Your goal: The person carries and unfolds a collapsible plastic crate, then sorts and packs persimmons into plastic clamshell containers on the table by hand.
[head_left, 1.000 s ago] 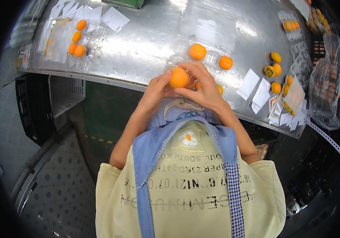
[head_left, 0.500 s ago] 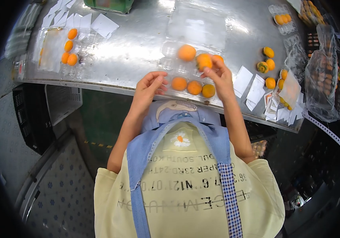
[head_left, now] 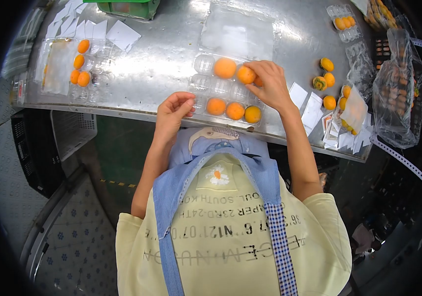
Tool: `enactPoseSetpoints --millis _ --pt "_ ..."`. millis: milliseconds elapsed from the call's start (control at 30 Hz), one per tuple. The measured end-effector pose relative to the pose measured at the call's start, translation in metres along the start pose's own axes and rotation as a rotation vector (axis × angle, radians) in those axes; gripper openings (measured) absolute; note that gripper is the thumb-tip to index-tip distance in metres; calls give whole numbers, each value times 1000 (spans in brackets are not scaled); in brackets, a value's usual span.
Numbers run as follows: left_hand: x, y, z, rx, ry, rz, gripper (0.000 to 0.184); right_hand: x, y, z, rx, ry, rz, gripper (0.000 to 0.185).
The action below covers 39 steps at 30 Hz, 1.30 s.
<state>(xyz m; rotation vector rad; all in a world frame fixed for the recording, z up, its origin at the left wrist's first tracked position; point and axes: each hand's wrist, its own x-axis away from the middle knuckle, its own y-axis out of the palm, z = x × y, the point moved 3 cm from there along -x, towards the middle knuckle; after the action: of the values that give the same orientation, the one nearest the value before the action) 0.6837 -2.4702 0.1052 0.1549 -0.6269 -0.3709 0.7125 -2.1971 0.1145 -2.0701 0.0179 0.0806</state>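
Note:
A clear plastic fruit tray [head_left: 221, 89] with round cups lies in front of me, its lid [head_left: 238, 37] folded open on the far side. My left hand [head_left: 175, 107] is closed, thumb against fingers, at the tray's left edge. With fingers bent over it, my right hand [head_left: 268, 84] grips an orange persimmon [head_left: 245, 75] in the far row. To its left sits another persimmon [head_left: 225, 68]; one more is partly hidden under my right hand. The near row holds three persimmons [head_left: 235, 111]. Bare cups show in the middle row.
On the left is another clear tray [head_left: 92, 84] with several orange fruits, beside white paper slips [head_left: 122, 34]. A green basket [head_left: 127, 9] stands at the back. Several loose persimmons [head_left: 329, 102], cards [head_left: 313, 112] and stacked clear trays [head_left: 361, 61] are on the right.
My right hand has lowered the persimmon into the tray's far row, beside the large one. My left hand's fingers have closed at the tray's left edge. The view has shifted slightly.

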Motion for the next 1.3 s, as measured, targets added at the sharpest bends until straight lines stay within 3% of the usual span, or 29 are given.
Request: enactPoseSetpoints --millis 633,733,1033,1133,1300 --pt "-6 -4 -6 17 -27 7 15 -3 11 -6 23 190 -51 45" --pt "-8 -5 -8 18 -29 5 15 -7 9 -15 -1 165 13 56" --pt "-14 -8 -13 -73 -15 6 18 -28 42 -24 33 14 39 59" --pt "-13 -9 -13 -89 -4 28 18 -25 29 -38 77 -34 178 59" --pt "-13 -13 -14 -86 -9 26 21 18 35 -75 29 -140 18 52"
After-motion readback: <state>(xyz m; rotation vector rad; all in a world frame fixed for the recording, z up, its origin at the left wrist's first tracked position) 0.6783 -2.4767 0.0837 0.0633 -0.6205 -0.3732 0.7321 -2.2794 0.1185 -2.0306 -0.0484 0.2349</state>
